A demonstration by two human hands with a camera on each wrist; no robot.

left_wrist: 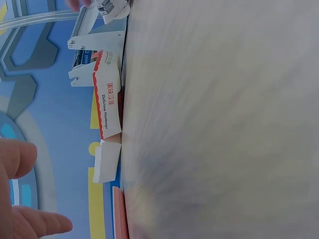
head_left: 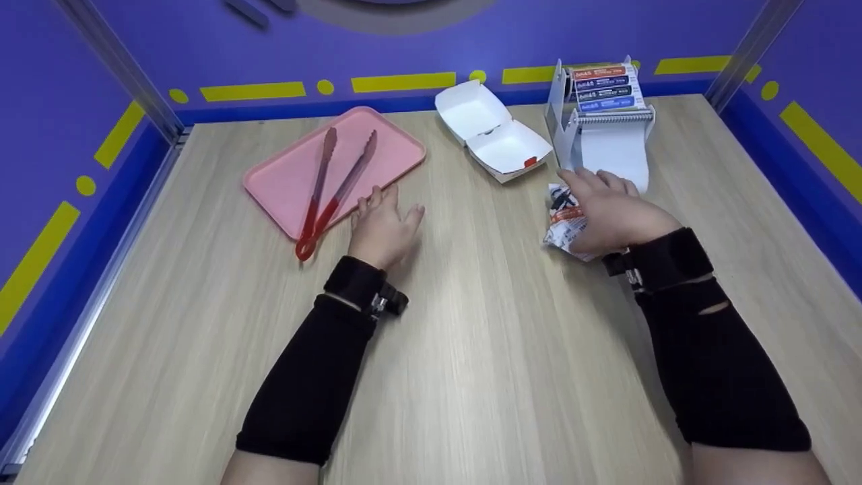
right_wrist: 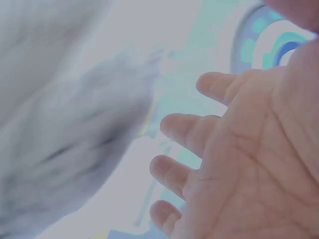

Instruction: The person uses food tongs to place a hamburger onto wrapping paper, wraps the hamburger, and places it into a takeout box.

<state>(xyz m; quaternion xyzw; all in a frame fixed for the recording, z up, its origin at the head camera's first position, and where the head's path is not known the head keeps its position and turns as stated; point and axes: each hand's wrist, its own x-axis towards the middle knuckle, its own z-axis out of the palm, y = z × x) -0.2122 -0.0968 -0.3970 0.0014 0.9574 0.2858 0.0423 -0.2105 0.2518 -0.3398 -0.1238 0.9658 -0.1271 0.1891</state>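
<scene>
My right hand [head_left: 616, 212] is at a crumpled printed paper bundle [head_left: 564, 222] on the table, partly covering it in the head view. In the right wrist view its palm faces the camera with fingers [right_wrist: 187, 132] extended, and the bundle is a blur to their left. My left hand [head_left: 385, 229] hovers by the near edge of a pink tray [head_left: 397, 145], fingers spread and holding nothing. Red-handled metal tongs [head_left: 323, 215] lie across the tray, their handle end past its near edge. In the left wrist view, the left thumb and a finger [left_wrist: 42, 221] show apart.
An unfolded white burger carton [head_left: 508, 145] with a small red mark inside stands at the back. Beside it is a white dispenser [head_left: 560, 114] bearing several coloured labels, a white sheet [head_left: 616, 151] hanging from its front. A purple wall [head_left: 417, 54] closes the table's rear.
</scene>
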